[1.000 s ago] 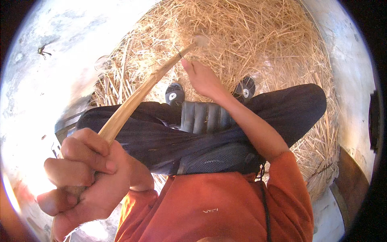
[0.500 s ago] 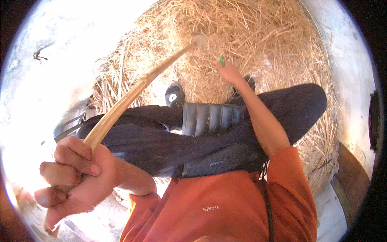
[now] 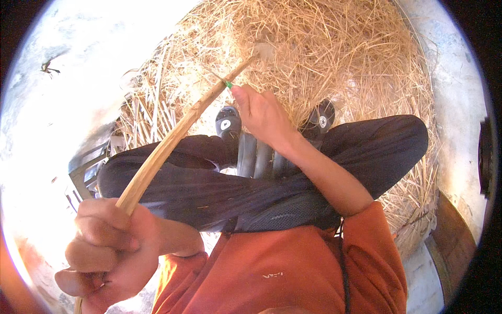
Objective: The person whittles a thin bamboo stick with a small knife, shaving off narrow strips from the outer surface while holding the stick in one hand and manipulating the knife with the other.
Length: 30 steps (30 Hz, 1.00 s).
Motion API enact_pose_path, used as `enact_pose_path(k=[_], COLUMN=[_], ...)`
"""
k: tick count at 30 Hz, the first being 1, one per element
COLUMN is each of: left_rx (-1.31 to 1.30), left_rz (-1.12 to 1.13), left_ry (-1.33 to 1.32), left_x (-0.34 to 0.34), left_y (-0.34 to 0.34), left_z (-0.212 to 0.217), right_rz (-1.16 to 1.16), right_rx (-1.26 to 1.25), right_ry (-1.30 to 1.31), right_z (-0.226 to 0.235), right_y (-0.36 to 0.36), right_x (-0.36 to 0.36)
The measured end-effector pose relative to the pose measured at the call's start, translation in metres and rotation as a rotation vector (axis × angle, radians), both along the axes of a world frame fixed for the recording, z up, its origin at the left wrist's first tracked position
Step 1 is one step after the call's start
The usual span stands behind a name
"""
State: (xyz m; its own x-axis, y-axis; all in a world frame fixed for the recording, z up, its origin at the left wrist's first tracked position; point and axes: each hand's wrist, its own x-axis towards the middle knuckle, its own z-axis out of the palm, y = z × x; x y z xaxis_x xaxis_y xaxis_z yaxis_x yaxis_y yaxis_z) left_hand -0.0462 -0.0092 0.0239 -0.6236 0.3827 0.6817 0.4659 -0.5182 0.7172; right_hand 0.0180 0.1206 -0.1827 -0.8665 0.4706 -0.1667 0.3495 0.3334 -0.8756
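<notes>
Stretching from the lower left to the upper centre of the frame, a long, slightly curved stick of pale wood (image 3: 167,141) lies diagonally across the view. The left hand (image 3: 112,251), at lower left, is wrapped in a fist around its near end. At upper centre, a small knife with a green handle (image 3: 228,84) crosses the stick near its far end; whether the blade touches the wood cannot be told. The right hand (image 3: 266,115) is closed about the knife's handle, the fingers largely hidden behind the back of the hand.

Below the right hand, in the middle of the frame, is a black ribbed pad (image 3: 255,157), flanked above by two dark shoes (image 3: 228,123) with white round marks. Dark trousers (image 3: 387,136) span the centre, and an orange shirt (image 3: 251,267) with a black cord (image 3: 343,272) fills the bottom. Loose straw (image 3: 324,52) covers the upper centre and right.
</notes>
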Motion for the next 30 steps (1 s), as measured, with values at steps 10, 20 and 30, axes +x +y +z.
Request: enact_pose_path(k=[10,20,30], left_rx=[-0.050,0.001,-0.055], left_rz=[0.284,0.108,0.013], left_ry=[-0.089,-0.064,0.020], left_x=[-0.017,-0.008,-0.010], left_y=[0.008,0.001,-0.002], left_z=[0.007,0.003,0.001], right_rz=[0.106,0.032,0.153], right_rx=[0.358,-0.083,0.437], right_ry=[-0.356,0.073,-0.326], right_z=[-0.129,0.014,-0.064], right_y=[0.038,0.009,0.028], right_x=[0.076,-0.001,0.000])
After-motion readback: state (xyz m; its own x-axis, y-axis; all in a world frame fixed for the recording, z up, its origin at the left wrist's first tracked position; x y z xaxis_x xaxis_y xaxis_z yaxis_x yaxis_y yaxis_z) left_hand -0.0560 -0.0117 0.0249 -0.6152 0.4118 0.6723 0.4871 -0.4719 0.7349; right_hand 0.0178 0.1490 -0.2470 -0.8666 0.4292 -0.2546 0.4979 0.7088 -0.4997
